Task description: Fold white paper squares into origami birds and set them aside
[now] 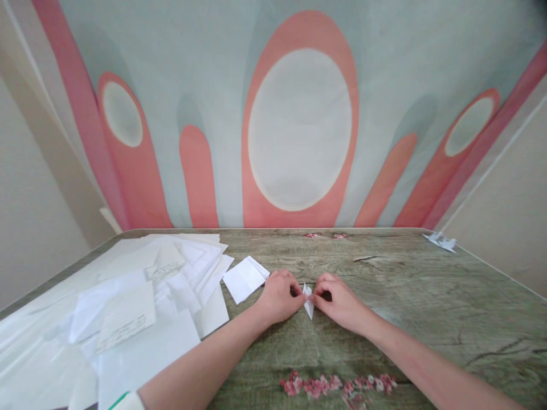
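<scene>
A small folded white paper piece (308, 303) lies on the wood-patterned table (427, 307) between my two hands. My left hand (280, 297) pinches its left side with fingers curled. My right hand (337, 300) pinches its right side, thumb and fingers pressed together. Both hands rest on the tabletop, near its middle. Most of the paper is hidden by my fingers; only a pointed tip shows below them.
A loose heap of white sheets (128, 307), some with handwriting, covers the table's left side. A small stack of white squares (244, 278) lies just left of my left hand. A folded white paper figure (442, 241) sits at the far right corner. A patterned wall hanging rises behind.
</scene>
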{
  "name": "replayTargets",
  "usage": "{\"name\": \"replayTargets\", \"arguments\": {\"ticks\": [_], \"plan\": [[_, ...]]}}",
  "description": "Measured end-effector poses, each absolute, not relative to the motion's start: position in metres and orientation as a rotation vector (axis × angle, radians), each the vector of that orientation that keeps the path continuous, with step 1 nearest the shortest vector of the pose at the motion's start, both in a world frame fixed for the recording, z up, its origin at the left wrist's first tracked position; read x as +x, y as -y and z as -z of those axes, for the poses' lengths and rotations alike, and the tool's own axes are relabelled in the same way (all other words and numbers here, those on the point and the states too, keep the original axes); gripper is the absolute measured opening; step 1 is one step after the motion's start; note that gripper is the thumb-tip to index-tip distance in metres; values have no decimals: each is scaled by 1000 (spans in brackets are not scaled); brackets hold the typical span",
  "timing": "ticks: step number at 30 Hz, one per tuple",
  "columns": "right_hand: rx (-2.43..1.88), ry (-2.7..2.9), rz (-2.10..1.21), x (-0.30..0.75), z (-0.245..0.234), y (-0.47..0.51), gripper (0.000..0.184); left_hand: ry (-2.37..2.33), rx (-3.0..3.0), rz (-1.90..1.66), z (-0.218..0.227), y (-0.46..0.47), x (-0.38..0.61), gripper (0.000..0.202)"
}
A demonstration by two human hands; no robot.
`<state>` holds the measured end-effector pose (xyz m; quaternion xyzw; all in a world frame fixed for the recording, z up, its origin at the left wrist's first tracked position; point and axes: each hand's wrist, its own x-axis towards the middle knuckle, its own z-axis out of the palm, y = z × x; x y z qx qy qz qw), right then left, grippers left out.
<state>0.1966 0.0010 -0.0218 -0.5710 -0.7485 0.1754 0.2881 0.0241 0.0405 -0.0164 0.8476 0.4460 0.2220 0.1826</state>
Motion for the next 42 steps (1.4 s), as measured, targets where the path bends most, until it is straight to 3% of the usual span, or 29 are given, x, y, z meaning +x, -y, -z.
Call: {"name": "replayTargets", "arguments": {"ticks": [10,15,23,31,42], "plan": [[-1481,2019,-403,197,22,4,13,-1241,2429,-645,14,-36,22,12],[-1391,1980,-385,199,26,10,2,-1229,2431,-626,13,-35,24,9],[-1329,2112,-209,193,26,15,24,-1228,2511,-602,11,-29,21,15],[-1304,2332,-69,195,16,26,26,-1002,2729,-471,-7,3,11,24],[-1363,2393,13,184,18,76,23,-1140,2870,-260,-13,65,11,25]]}}
